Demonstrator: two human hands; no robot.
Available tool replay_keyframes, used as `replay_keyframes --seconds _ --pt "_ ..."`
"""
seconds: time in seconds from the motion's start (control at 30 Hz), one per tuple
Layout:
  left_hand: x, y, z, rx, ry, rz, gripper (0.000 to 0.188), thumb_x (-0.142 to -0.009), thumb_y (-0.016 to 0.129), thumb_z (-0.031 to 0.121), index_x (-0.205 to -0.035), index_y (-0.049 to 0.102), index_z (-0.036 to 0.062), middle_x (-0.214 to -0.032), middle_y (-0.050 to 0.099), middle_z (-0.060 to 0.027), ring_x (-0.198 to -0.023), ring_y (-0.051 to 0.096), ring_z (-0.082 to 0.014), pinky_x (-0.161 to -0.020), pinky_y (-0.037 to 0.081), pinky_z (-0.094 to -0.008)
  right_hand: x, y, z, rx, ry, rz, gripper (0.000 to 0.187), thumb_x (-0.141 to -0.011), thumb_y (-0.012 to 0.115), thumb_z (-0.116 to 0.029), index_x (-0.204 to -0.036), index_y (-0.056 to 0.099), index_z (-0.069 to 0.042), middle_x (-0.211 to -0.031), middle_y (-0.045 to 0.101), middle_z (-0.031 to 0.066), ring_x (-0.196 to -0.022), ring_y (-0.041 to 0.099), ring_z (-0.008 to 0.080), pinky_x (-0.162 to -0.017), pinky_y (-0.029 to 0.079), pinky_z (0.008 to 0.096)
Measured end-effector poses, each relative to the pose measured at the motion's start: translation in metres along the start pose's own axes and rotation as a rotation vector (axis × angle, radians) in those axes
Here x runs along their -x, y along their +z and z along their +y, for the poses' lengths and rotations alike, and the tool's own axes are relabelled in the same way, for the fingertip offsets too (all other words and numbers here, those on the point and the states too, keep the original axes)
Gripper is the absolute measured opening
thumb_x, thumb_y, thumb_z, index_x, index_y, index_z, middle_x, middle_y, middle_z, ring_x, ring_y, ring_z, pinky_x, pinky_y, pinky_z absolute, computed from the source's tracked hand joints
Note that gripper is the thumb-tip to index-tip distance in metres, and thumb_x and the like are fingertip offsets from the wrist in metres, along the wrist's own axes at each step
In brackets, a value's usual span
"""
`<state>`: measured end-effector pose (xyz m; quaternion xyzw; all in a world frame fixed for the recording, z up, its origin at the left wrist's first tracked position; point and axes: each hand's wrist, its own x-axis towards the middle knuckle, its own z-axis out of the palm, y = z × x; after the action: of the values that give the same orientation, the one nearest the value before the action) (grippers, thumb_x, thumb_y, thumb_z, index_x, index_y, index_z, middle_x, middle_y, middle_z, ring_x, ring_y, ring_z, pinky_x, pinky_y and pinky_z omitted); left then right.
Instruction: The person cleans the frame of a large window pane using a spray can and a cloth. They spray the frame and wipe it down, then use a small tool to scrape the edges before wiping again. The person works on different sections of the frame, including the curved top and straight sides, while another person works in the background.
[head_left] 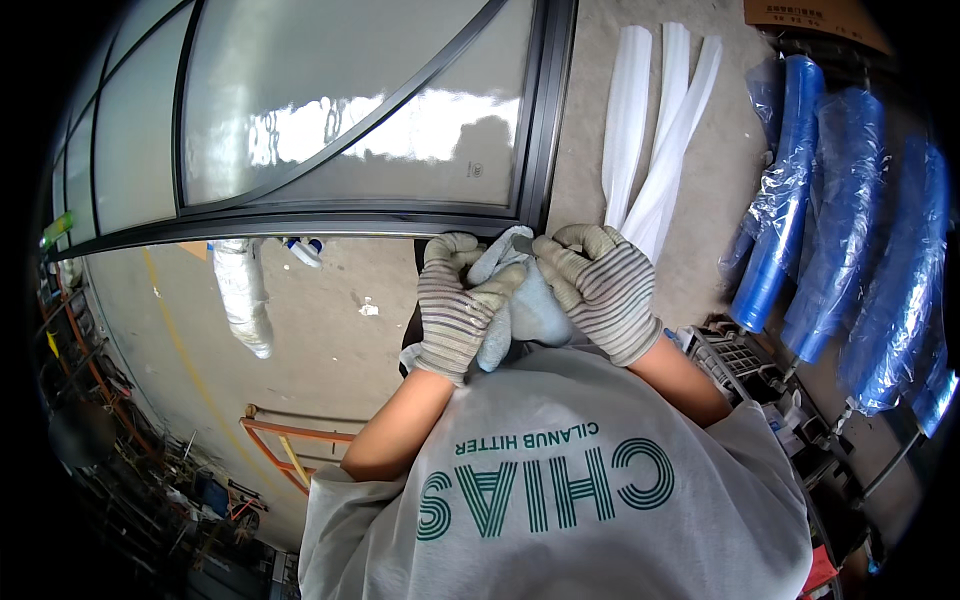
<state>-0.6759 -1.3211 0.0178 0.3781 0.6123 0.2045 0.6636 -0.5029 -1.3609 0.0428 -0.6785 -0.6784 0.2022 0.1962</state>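
Note:
Both hands wear grey-striped knit work gloves and meet in front of my chest, at the near corner of a dark-framed glass panel (350, 150). My left hand (458, 310) is closed on a light blue cloth (540, 308), which hangs down between the hands. A small, flat, grey piece (523, 244) sticks out from the fingertips of my right hand (605, 290) against the top of the cloth. Its kind is too small to make out. The right fingers pinch together around it.
Long white foam strips (625, 120) lie on the concrete floor beyond my right hand. Rolls of blue plastic film (785, 190) stand at the right, beside a black crate (725, 355). A white wrapped roll (241, 300) lies at the left, and an orange metal frame (275, 430) is nearer.

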Motion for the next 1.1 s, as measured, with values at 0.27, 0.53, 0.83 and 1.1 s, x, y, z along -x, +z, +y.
replay_keyframes --seconds 0.27,0.53,0.83,1.1 --pt "-0.002 -0.026 0.006 0.296 -0.049 0.072 0.026 -0.085 0.069 0.011 -0.104 0.055 0.002 -0.085 0.059 -0.0036 -0.074 0.053 -0.0083 -0.065 0.046 -0.0215 -0.012 0.025 -0.03 -0.055 0.087 0.094 0.021 -0.079 0.07 -0.016 -0.099 0.072 -0.012 -0.091 0.064 0.0078 -0.072 0.061 0.027 -0.061 0.051 0.0371" --pt "-0.019 -0.086 0.014 0.305 -0.017 0.191 0.018 -0.084 0.07 0.012 -0.094 0.059 0.0031 -0.075 0.053 0.0035 -0.066 0.044 -0.0046 -0.061 0.039 -0.0184 -0.056 0.059 -0.078 -0.069 -0.001 0.112 0.015 -0.079 0.07 -0.017 -0.093 0.071 -0.013 -0.086 0.061 0.0072 -0.073 0.06 0.0261 -0.061 0.051 0.0375" --pt "-0.028 -0.084 -0.003 0.214 -0.102 -0.069 0.03 -0.082 0.073 0.021 -0.099 0.058 0.0004 -0.083 0.058 -0.0031 -0.074 0.054 -0.0098 -0.066 0.047 -0.0236 -0.033 0.048 -0.077 -0.287 0.356 0.05 0.021 -0.082 0.071 -0.013 -0.102 0.071 -0.007 -0.086 0.064 0.0088 -0.075 0.063 0.0215 -0.065 0.051 0.0304" --pt "-0.027 -0.055 -0.002 0.217 -0.157 -0.191 0.031 -0.081 0.073 0.015 -0.103 0.057 -0.0004 -0.086 0.06 -0.0031 -0.077 0.054 -0.0094 -0.071 0.048 -0.0231 -0.018 0.025 -0.055 -0.031 0.248 0.056 0.02 -0.079 0.071 -0.011 -0.098 0.072 -0.007 -0.083 0.063 0.0079 -0.072 0.062 0.0221 -0.064 0.05 0.0309"
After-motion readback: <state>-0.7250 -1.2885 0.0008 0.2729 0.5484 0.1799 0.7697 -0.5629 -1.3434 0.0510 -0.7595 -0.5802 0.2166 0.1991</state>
